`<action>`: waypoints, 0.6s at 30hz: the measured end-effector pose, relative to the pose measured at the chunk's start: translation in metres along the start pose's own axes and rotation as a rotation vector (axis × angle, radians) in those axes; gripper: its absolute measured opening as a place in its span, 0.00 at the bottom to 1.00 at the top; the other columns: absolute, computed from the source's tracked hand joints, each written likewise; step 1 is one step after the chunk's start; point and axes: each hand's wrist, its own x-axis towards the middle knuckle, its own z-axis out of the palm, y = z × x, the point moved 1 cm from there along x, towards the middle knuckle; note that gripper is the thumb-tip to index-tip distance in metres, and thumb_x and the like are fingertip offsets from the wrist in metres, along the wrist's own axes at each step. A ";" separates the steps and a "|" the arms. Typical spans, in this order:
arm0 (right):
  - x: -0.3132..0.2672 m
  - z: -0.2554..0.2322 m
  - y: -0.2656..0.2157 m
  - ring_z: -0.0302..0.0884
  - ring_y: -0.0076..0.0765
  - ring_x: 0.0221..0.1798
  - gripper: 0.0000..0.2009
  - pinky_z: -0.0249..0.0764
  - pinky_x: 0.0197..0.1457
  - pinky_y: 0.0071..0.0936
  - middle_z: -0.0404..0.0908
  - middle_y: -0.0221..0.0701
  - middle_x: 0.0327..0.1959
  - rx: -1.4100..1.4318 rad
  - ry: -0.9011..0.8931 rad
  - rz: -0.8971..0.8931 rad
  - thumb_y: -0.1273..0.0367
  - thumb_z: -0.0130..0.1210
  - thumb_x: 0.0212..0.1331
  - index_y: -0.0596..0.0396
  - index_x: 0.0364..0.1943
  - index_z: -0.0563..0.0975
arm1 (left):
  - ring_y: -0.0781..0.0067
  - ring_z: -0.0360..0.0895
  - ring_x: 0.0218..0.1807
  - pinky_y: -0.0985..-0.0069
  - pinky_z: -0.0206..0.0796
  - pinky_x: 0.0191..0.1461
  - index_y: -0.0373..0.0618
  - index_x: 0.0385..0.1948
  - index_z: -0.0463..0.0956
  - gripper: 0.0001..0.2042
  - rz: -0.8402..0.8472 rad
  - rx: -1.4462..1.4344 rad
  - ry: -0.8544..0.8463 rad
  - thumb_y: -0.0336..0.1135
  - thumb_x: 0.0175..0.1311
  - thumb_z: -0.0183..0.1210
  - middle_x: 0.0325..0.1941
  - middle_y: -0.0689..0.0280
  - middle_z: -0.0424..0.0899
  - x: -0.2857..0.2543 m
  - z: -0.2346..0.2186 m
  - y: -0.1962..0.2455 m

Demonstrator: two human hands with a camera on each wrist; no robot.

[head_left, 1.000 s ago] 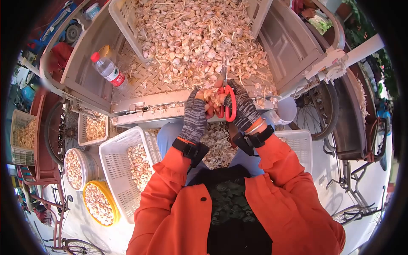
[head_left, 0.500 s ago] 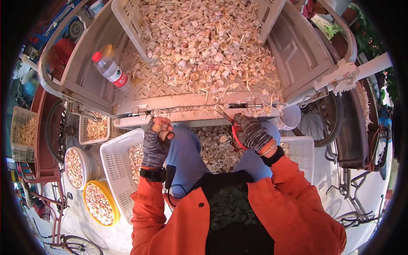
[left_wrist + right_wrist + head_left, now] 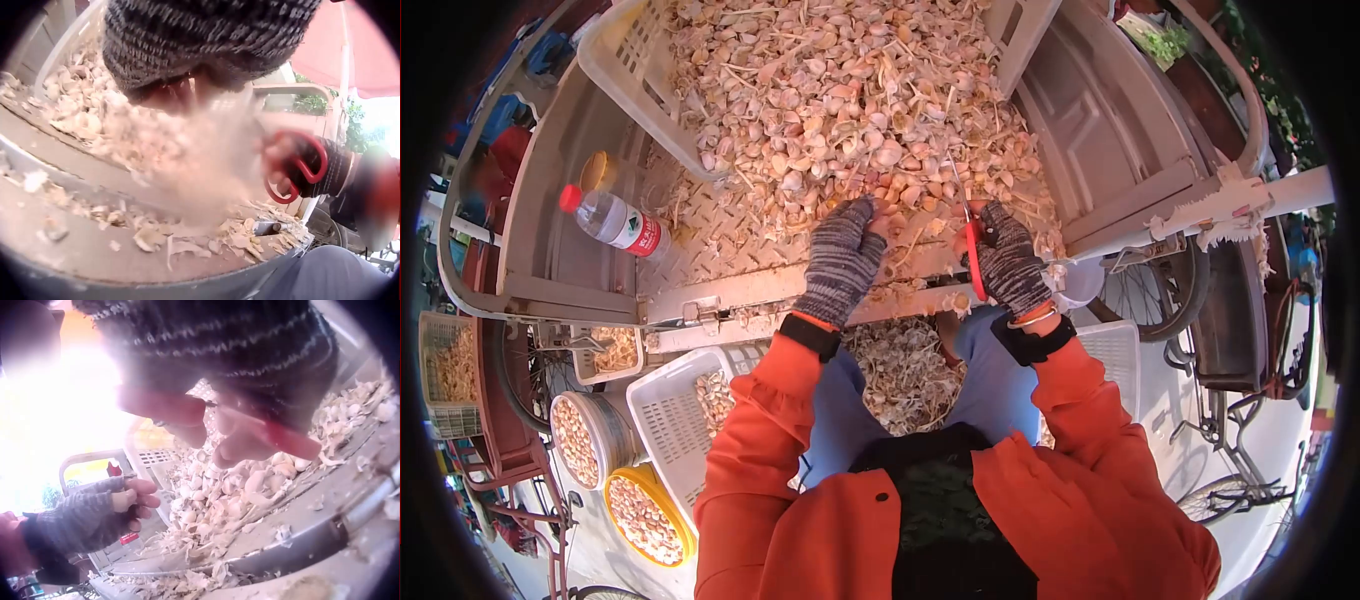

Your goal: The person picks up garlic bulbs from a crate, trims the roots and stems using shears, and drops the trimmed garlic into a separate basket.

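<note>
My left hand [image 3: 845, 255], in a grey knit fingerless glove, reaches over the front edge of the heap of garlic [image 3: 830, 110]. Its bare fingertips [image 3: 145, 495] are slightly bent at the heap, with nothing seen between them in the right wrist view. My right hand [image 3: 1005, 260], gloved alike, grips red-handled scissors [image 3: 973, 262] by their loops, blades pointing away over the heap's right front. In the left wrist view the red loops [image 3: 322, 164] show around the right fingers, and blur covers the space below the left fingers.
The garlic lies on a metal cart bed [image 3: 745, 262] with raised sides. A plastic bottle [image 3: 615, 220] lies at left. Beside my legs stand a white basket [image 3: 675, 415], a white bucket [image 3: 585, 440] and a yellow bucket [image 3: 650, 510] holding garlic. Dry trimmings [image 3: 905, 375] lie between the knees.
Both hands were together over garlic and the scissors, then the left moved down left above the white basket with a pale piece. Now it is forward at the heap; the scissors also moved forward.
</note>
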 end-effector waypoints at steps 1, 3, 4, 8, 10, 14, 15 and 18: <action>-0.006 -0.007 -0.012 0.70 0.19 0.26 0.15 0.69 0.31 0.17 0.76 0.26 0.26 -0.065 -0.016 0.038 0.79 0.55 0.52 0.56 0.46 0.75 | 0.56 0.76 0.46 0.65 0.67 0.53 0.40 0.48 0.72 0.19 0.017 0.234 -0.048 0.30 0.51 0.59 0.40 0.54 0.80 0.023 0.017 0.004; -0.016 -0.014 -0.013 0.70 0.18 0.26 0.15 0.69 0.30 0.17 0.76 0.26 0.26 -0.003 -0.018 0.112 0.79 0.55 0.52 0.56 0.46 0.75 | 0.57 0.77 0.43 0.66 0.68 0.51 0.39 0.49 0.71 0.21 0.040 0.467 -0.101 0.29 0.51 0.59 0.39 0.55 0.80 0.051 0.038 0.000; -0.021 -0.017 -0.011 0.70 0.18 0.26 0.15 0.69 0.30 0.17 0.76 0.26 0.26 0.063 -0.027 0.179 0.79 0.55 0.52 0.56 0.46 0.75 | 0.59 0.78 0.40 0.69 0.69 0.47 0.39 0.49 0.71 0.20 0.048 0.427 -0.123 0.30 0.51 0.60 0.37 0.56 0.80 0.061 0.047 -0.003; -0.030 -0.028 0.002 0.74 0.21 0.31 0.18 0.72 0.35 0.21 0.79 0.31 0.29 0.054 -0.010 0.084 0.71 0.62 0.49 0.55 0.47 0.76 | 0.66 0.78 0.36 0.73 0.70 0.44 0.37 0.51 0.70 0.22 -0.064 0.368 -0.209 0.31 0.51 0.61 0.34 0.58 0.80 0.072 0.043 0.016; -0.038 -0.037 -0.017 0.74 0.21 0.31 0.19 0.72 0.36 0.21 0.79 0.31 0.29 -0.056 0.009 0.004 0.70 0.64 0.47 0.56 0.46 0.76 | 0.71 0.77 0.36 0.76 0.71 0.44 0.38 0.51 0.71 0.19 -0.170 0.232 -0.152 0.28 0.56 0.58 0.35 0.61 0.80 0.058 0.035 0.021; -0.058 -0.029 -0.038 0.77 0.25 0.32 0.17 0.73 0.37 0.22 0.80 0.32 0.31 -0.131 -0.082 -0.042 0.69 0.63 0.48 0.56 0.45 0.77 | 0.70 0.78 0.41 0.76 0.73 0.45 0.40 0.42 0.76 0.08 -0.436 -1.189 -0.010 0.26 0.61 0.55 0.39 0.63 0.79 0.013 0.032 0.042; -0.065 -0.026 -0.039 0.77 0.26 0.31 0.18 0.74 0.37 0.23 0.80 0.33 0.31 -0.113 -0.082 -0.062 0.68 0.64 0.47 0.56 0.45 0.77 | 0.70 0.78 0.42 0.76 0.73 0.45 0.40 0.41 0.76 0.08 -0.414 -1.199 0.021 0.25 0.61 0.56 0.39 0.63 0.79 0.003 0.034 0.051; -0.082 -0.021 -0.036 0.78 0.31 0.31 0.21 0.74 0.37 0.25 0.81 0.37 0.30 -0.132 0.043 -0.173 0.63 0.67 0.45 0.57 0.44 0.78 | 0.72 0.78 0.42 0.76 0.73 0.44 0.40 0.39 0.76 0.07 -0.357 -1.120 0.099 0.24 0.59 0.57 0.38 0.64 0.79 -0.026 0.040 0.071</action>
